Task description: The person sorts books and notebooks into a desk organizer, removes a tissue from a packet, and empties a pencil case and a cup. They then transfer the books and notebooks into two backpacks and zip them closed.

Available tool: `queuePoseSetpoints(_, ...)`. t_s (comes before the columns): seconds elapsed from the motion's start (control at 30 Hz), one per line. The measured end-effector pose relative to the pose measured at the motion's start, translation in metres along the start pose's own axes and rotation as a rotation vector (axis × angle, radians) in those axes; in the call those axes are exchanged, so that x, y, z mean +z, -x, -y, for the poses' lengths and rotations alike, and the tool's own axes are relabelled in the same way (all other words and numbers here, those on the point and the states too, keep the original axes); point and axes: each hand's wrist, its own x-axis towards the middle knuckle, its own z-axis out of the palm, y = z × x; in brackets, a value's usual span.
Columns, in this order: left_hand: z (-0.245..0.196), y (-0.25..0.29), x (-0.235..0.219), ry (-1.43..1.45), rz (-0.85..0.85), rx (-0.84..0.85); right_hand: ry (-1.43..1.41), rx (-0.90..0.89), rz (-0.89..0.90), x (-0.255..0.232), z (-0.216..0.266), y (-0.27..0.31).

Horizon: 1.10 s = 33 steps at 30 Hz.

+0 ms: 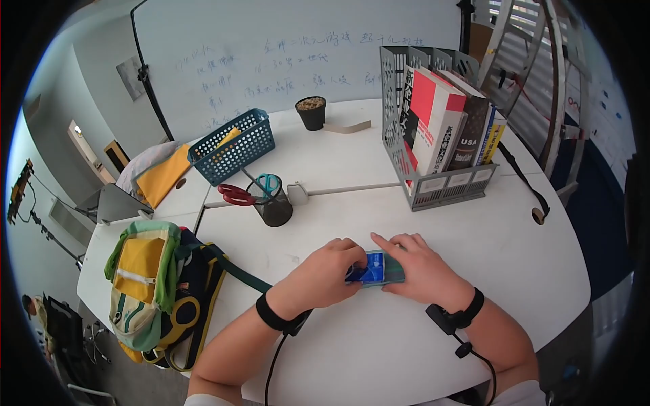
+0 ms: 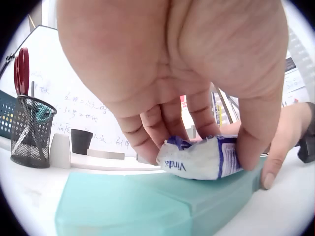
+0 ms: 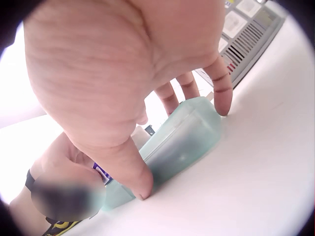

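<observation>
My left hand (image 1: 323, 272) pinches a small blue-and-white tissue pack (image 2: 194, 163) between thumb and fingers; the print "Vinda" shows on its side. The pack lies over a translucent teal plastic case (image 2: 123, 201), close against its top. From the other side, my right hand (image 1: 428, 269) holds the case, thumb at the near long edge and fingers at the far one, as the right wrist view shows. The case rests on the white table, and in the head view both hands cover its ends.
A backpack (image 1: 145, 284) lies at the left, its strap reaching toward my left wrist. Behind the hands stand a mesh pen cup (image 1: 276, 211) with scissors, a blue basket (image 1: 233, 152), a small pot (image 1: 313, 116) and a grey book rack (image 1: 450, 189) with several books.
</observation>
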Motion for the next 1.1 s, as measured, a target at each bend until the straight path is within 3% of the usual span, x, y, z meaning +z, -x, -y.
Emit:
queuePoseSetpoints(0.07, -0.002, 0.007, -0.002, 0.024, 0.010, -0.021, 0.090, -0.060, -0.045, 0.001, 0.008, 0.001)
queuePoseSetpoints(0.13, 0.002, 0.030, -0.020, -0.023, -0.246, 0.118, 0.176, -0.127, -0.090, 0.006, 0.018, 0.002)
queuePoseSetpoints(0.23, 0.012, 0.072, -0.049, -0.040, -0.312, -0.087, 0.234, -0.124, -0.128, 0.013, 0.027, -0.002)
queuePoseSetpoints(0.3, 0.017, 0.099, -0.061, -0.040, -0.321, -0.219, 0.138, 0.018, 0.014, 0.012, 0.023, -0.009)
queuePoseSetpoints(0.4, 0.036, 0.131, -0.057, 0.026, -0.324, -0.310, 0.171, 0.103, 0.103, 0.003, 0.021, -0.025)
queuePoseSetpoints(0.47, 0.045, 0.142, -0.048, 0.077, -0.331, -0.360, 0.154, 0.081, 0.062, 0.003, 0.005, -0.045)
queuePoseSetpoints(0.7, 0.047, 0.141, -0.046, 0.119, -0.277, -0.388, 0.135, 0.040, 0.028, 0.003, -0.039, -0.126)
queuePoseSetpoints(0.73, 0.057, 0.144, -0.041, 0.078, -0.295, -0.289, 0.145, 0.035, 0.009, 0.005, -0.046, -0.133)
queuePoseSetpoints(0.87, 0.057, 0.137, -0.044, 0.081, -0.313, -0.280, 0.127, 0.050, -0.020, 0.007, -0.055, -0.153)
queuePoseSetpoints(0.97, 0.057, 0.130, -0.045, 0.115, -0.461, -0.419, 0.105, 0.057, -0.011, 0.005, -0.061, -0.159)
queuePoseSetpoints(1.03, 0.063, 0.124, -0.051, 0.044, -0.483, -0.387, 0.090, 0.050, 0.012, 0.007, -0.062, -0.160)
queuePoseSetpoints(1.1, 0.059, 0.111, -0.062, 0.098, -0.499, -0.492, 0.157, 0.057, -0.100, 0.011, -0.062, -0.154)
